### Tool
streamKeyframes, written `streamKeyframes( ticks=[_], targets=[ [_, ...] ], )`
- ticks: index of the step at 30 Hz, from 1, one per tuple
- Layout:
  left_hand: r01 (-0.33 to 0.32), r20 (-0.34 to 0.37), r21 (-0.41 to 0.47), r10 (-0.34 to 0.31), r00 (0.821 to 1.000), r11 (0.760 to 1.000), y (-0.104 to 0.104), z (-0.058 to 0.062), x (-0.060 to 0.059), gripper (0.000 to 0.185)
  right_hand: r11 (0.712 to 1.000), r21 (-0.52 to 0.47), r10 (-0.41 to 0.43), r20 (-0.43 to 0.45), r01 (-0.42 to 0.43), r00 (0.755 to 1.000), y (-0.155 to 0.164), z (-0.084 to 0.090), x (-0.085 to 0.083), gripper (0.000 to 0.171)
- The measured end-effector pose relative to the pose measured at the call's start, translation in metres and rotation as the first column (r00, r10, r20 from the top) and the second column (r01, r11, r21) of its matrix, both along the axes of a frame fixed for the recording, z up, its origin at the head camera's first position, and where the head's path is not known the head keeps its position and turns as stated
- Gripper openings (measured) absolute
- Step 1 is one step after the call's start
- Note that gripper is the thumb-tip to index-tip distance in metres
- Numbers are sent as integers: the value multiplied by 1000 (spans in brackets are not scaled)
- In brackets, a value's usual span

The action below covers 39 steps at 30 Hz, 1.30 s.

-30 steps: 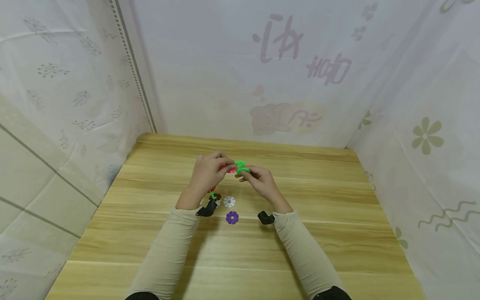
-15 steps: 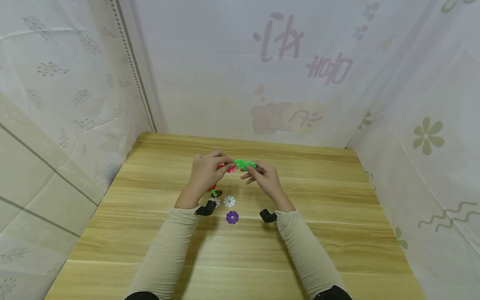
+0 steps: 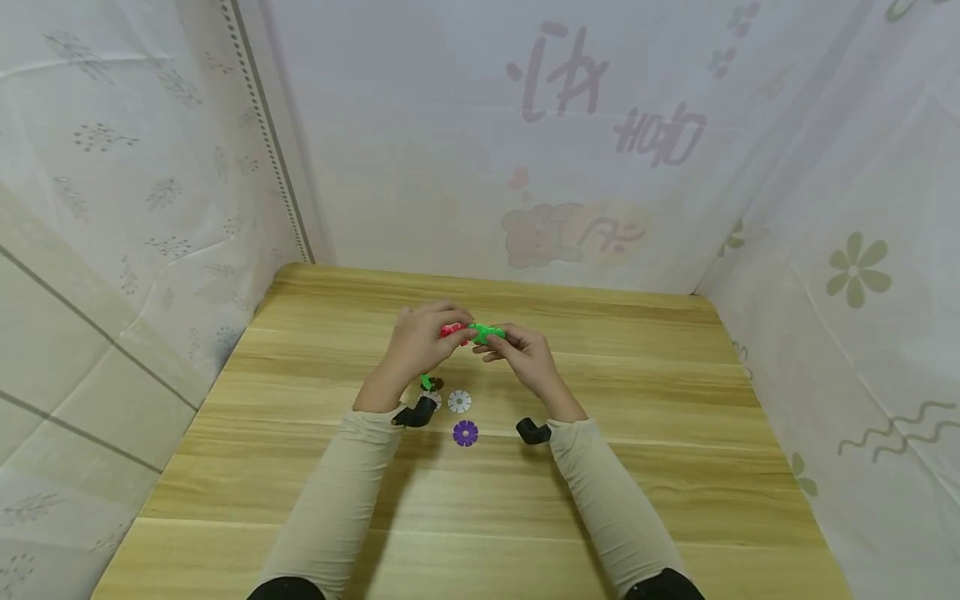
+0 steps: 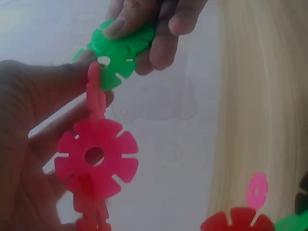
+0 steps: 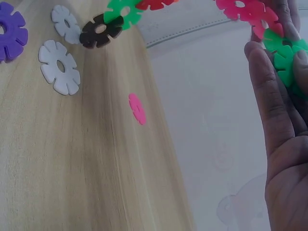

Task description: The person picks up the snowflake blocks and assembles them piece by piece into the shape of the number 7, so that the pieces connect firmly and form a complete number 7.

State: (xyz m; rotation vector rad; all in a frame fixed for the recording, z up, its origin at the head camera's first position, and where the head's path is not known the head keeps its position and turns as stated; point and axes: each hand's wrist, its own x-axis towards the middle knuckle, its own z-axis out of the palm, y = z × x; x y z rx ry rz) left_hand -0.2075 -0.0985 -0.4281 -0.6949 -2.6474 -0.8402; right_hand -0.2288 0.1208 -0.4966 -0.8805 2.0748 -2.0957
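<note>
In the head view my left hand [image 3: 420, 337] pinches a chain of slotted, flower-shaped plastic interlocking discs. A pink disc [image 4: 96, 156] of the chain hangs below its thumb in the left wrist view. My right hand [image 3: 525, 358] pinches green interlocking discs [image 4: 120, 45] between thumb and fingers, at the chain's upper end. Two green discs seem to overlap there; how they fit together is partly hidden by the fingers. Lower on the chain are a red disc [image 5: 156, 4], another green disc [image 5: 124, 12] and a black-brown disc [image 5: 101, 30].
A purple disc [image 3: 465, 433] and a white disc [image 3: 460, 402] lie on the wooden table [image 3: 675, 500]. A second white disc [image 5: 66, 23] is beside the black-brown one. Further off lies a loose pink disc [image 5: 137, 109]. Patterned cloth [image 3: 420, 150] surrounds the table.
My right hand first moved slightly right with its green disc, then back left toward the left hand. The green discs now look closer together. Loose discs on the table stay put.
</note>
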Motion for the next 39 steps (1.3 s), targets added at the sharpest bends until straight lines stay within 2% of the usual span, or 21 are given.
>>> streamKeyframes(
  ticks=[6, 9, 13, 19, 23, 28, 39],
  targets=[
    [38, 113, 45, -43, 993, 998, -4, 3, -1, 27, 1000, 6, -10, -31, 10, 999, 0, 20, 12, 21],
    [36, 137, 55, -43, 990, 998, -7, 2, -1, 27, 1000, 7, -16, -33, 16, 999, 0, 24, 14, 20],
    [22, 113, 49, -28, 993, 999, -9, -1, -1, 25, 1000, 17, -25, -21, 25, 999, 1, 17, 10, 20],
    [8, 71, 30, -10, 997, 1000, -6, 4, 0, 24, 999, 33, -15, -1, 15, 1000, 5, 5, 1, 21],
    [-22, 52, -5, 22, 998, 1000, -7, 8, 0, 23, 1000, 25, -16, 38, 15, 999, 9, 7, -1, 17],
    [-27, 59, -18, 28, 998, 999, -8, 11, 1, 23, 999, 31, -40, 92, 37, 995, 13, 14, -1, 26],
    [35, 25, -29, -34, 999, 999, -7, 11, 1, 19, 994, 113, -21, 236, -6, 971, 19, 24, -2, 38]
  ],
)
